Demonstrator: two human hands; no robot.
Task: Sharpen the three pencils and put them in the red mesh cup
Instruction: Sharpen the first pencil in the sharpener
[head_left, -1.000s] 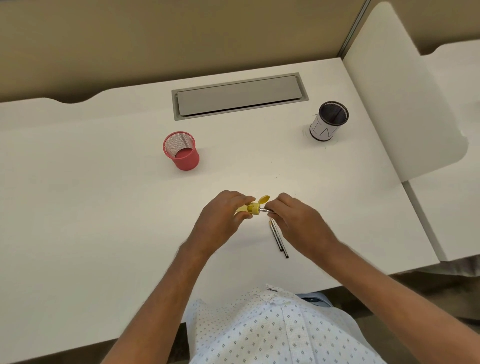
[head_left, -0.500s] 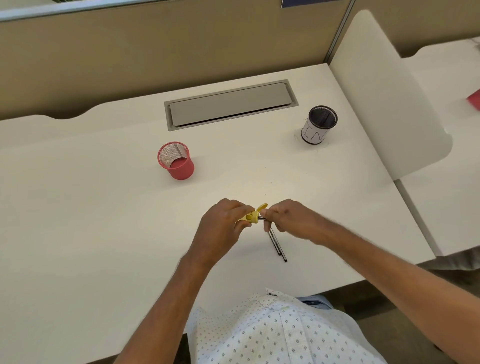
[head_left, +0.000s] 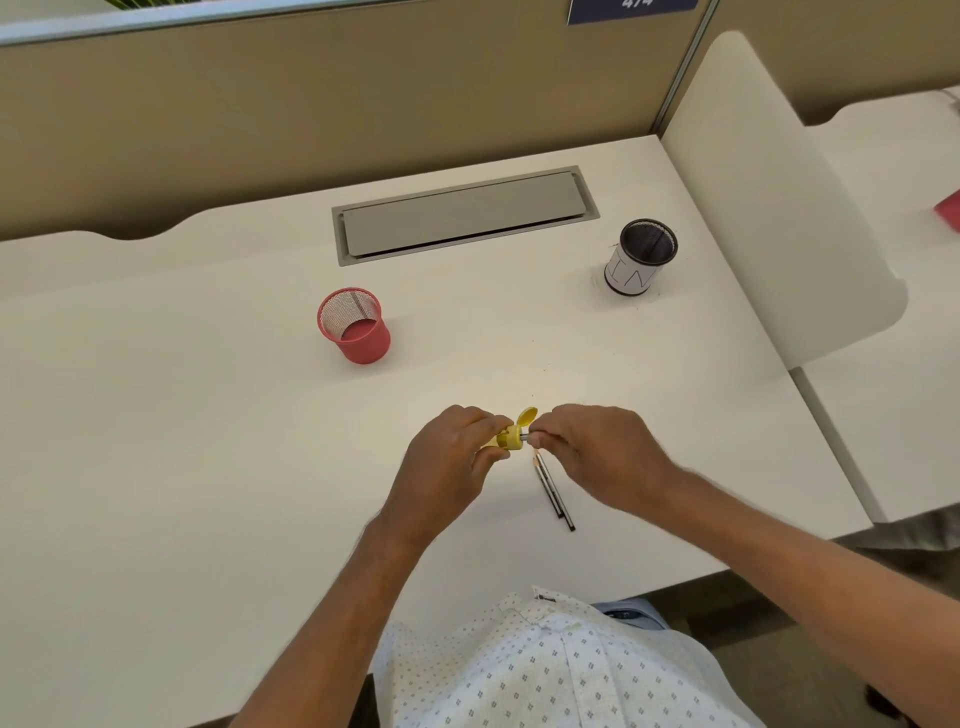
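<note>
My left hand (head_left: 451, 462) grips a small yellow sharpener (head_left: 511, 435) with its round lid flipped up. My right hand (head_left: 597, 454) pinches a pencil (head_left: 525, 438) whose end sits in the sharpener's hole; most of that pencil is hidden under my fingers. Two dark pencils (head_left: 553, 491) lie side by side on the white desk (head_left: 182, 415) just below my right hand, tips pointing away from me. The red mesh cup (head_left: 354, 326) stands upright and empty, up and to the left of my hands.
A black mesh cup with a white paper label (head_left: 640, 258) stands at the back right. A grey cable hatch (head_left: 462, 214) is set into the desk behind. A white divider panel (head_left: 769, 197) borders the right side. The desk's front edge runs close under my forearms.
The camera has tilted, so the whole scene sits lower in view. Both hands stay together on the sharpener and pencil; my right hand's grip has turned slightly.
</note>
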